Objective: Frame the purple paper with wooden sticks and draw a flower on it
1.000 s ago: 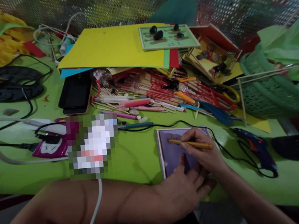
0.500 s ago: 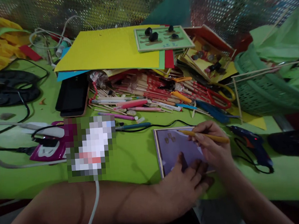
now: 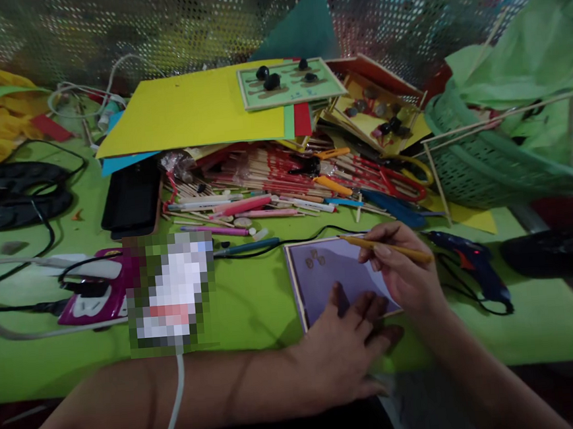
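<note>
A purple sheet in a thin pale frame (image 3: 317, 288) lies on the green table, with several small brown marks (image 3: 314, 258) near its upper left. My left hand (image 3: 343, 342) rests on the lower part of the sheet, fingers spread and nothing in its grasp. Pinched in my right hand (image 3: 407, 268) is a thin yellow-brown brush or pen (image 3: 393, 248), its tip pointing left over the sheet's top edge. Whether the tip touches the surface I cannot tell. Just right of this hand lies a blue glue gun (image 3: 471, 263) with a red light lit.
Behind the sheet lie pens (image 3: 246, 204), several sticks, scissors (image 3: 403, 182) and blue-handled pliers (image 3: 395, 207). Yellow paper (image 3: 193, 109) carries a green framed picture (image 3: 289, 85) with black stones. A green basket (image 3: 481, 166) stands right; a phone (image 3: 132, 197) and a purple power strip (image 3: 92, 299) sit left.
The whole view has shifted slightly, so most things appear a little further left. Both hands keep nearly the same place on the purple sheet, and the right still holds the brush or pen.
</note>
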`<action>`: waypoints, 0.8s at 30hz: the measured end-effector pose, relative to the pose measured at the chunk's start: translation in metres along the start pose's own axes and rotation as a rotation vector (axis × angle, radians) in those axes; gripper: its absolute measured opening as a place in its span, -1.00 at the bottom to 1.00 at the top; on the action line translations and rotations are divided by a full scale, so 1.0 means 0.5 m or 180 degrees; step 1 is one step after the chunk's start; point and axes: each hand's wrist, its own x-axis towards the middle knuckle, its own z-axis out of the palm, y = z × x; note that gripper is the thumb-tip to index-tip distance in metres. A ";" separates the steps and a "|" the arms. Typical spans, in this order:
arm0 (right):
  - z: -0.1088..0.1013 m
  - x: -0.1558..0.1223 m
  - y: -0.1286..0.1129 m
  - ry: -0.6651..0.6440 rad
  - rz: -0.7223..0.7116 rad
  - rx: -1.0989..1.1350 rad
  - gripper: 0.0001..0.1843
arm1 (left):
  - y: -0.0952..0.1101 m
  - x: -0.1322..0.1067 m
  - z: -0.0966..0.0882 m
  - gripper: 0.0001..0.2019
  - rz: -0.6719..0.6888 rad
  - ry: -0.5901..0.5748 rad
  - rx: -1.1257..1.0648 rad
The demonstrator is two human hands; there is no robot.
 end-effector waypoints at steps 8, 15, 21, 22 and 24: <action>0.003 0.003 0.004 -0.0169 0.0297 0.0131 -0.82 | -0.004 0.005 0.000 -0.28 -0.0014 0.0026 0.0105; 0.007 -0.003 0.014 -0.0554 0.0436 -0.0277 -0.88 | 0.020 -0.005 0.001 -0.35 0.0179 -0.0029 0.0077; 0.024 -0.014 0.006 -0.0735 0.0280 -0.0768 -0.88 | 0.024 -0.002 0.004 -0.45 0.0164 -0.0095 -0.0004; 0.026 -0.014 0.007 -0.0760 0.0256 -0.0828 -0.88 | 0.023 -0.001 0.002 -0.46 0.0163 -0.0107 -0.0005; 0.027 -0.013 0.012 -0.0775 0.0193 -0.0953 -0.89 | 0.022 -0.001 0.000 -0.48 0.0155 -0.0115 -0.0006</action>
